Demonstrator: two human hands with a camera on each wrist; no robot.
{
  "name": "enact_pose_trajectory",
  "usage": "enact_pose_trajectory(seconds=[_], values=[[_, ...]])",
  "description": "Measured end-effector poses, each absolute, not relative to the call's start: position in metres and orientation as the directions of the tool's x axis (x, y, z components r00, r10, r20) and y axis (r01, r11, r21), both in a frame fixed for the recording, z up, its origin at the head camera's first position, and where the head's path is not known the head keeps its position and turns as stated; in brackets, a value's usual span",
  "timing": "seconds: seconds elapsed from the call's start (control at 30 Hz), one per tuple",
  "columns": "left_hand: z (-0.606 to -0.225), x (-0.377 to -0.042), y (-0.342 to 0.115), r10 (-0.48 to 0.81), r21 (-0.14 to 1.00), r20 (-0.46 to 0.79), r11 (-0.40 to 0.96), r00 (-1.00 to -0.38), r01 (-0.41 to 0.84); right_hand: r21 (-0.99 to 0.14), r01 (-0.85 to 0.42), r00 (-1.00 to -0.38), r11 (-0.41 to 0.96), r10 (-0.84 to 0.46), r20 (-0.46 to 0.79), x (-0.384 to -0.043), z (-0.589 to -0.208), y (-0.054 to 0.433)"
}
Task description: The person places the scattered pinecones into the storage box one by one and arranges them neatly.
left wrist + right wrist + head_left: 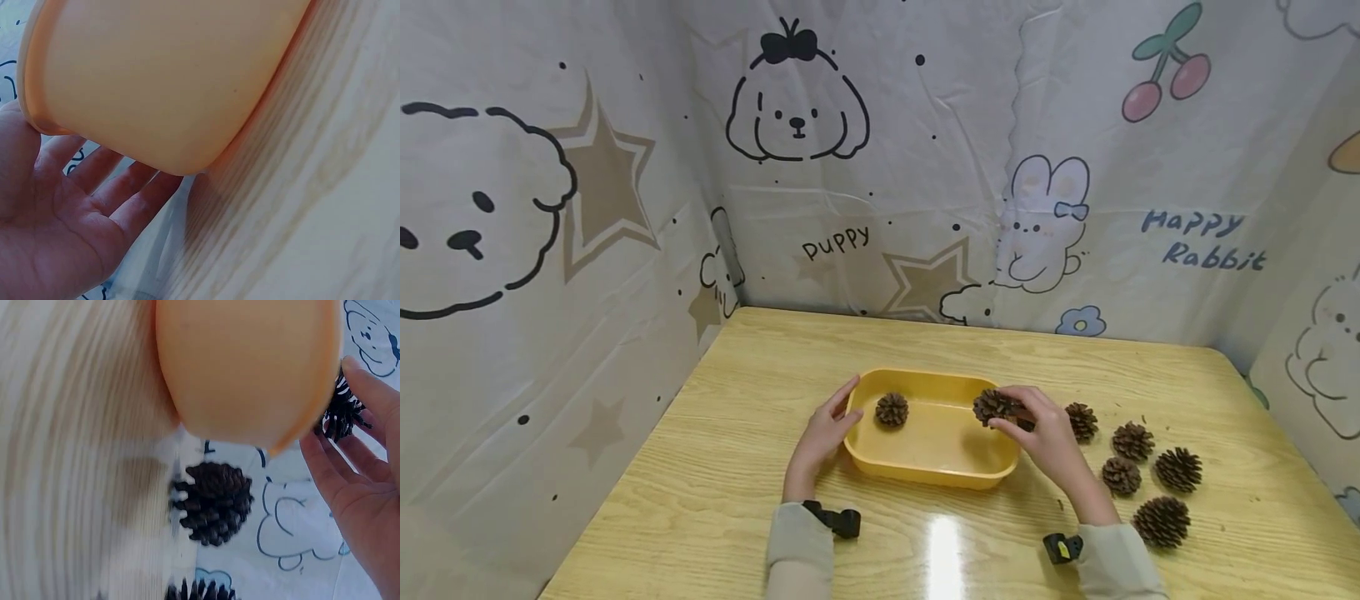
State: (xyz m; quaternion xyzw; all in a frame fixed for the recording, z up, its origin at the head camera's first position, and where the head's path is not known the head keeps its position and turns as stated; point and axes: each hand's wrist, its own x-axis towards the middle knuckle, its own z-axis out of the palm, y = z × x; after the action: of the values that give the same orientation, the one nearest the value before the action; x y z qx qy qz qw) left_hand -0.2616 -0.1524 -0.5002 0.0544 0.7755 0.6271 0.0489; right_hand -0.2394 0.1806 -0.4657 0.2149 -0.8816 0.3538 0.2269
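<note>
A yellow plastic tub (925,477) stands on the table, with one pinecone (892,410) lying inside near its left end. My left hand (823,433) holds the tub's left end, thumb over the rim and fingers along the outside wall. In the left wrist view, the fingers (134,203) reach behind the tub's end wall (156,81). Over the tub's right end, my right hand (1043,429) grips a second pinecone (991,406) between thumb and fingers. The right wrist view shows this held pinecone (342,415) partly hidden by the rim.
Several loose pinecones (1178,469) lie on the wooden table (700,500) to the right of the tub; the nearest pinecone (1082,422) is just beyond my right hand. A printed cloth (880,192) hangs behind the table and on both sides. Small dark crumbs dot the right side.
</note>
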Motion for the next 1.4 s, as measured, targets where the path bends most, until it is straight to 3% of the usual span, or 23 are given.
enact_pose_trajectory(seconds=[0.53, 0.83, 1.1, 1.4], values=[[-0.506, -0.26, -0.151, 0.149, 0.974, 0.011, 0.224, -0.989, 0.044, -0.606, -0.503, -0.864, 0.616, -0.324, 0.386, -0.254, -0.471, 0.135], [-0.507, -0.26, -0.153, 0.137, 0.976, -0.002, 0.214, -0.991, 0.028, -0.49, -0.546, -0.833, 0.68, -0.377, 0.406, -0.267, -0.474, 0.114], [-0.503, -0.26, -0.154, 0.142, 0.976, 0.016, 0.211, -0.99, 0.046, -0.498, -0.519, -0.855, 0.695, -0.412, 0.316, -0.271, -0.471, 0.097], [-0.502, -0.263, -0.154, 0.145, 0.975, 0.011, 0.219, -0.989, 0.043, -0.496, -0.533, -0.846, 0.686, -0.44, 0.301, -0.276, -0.475, 0.086]])
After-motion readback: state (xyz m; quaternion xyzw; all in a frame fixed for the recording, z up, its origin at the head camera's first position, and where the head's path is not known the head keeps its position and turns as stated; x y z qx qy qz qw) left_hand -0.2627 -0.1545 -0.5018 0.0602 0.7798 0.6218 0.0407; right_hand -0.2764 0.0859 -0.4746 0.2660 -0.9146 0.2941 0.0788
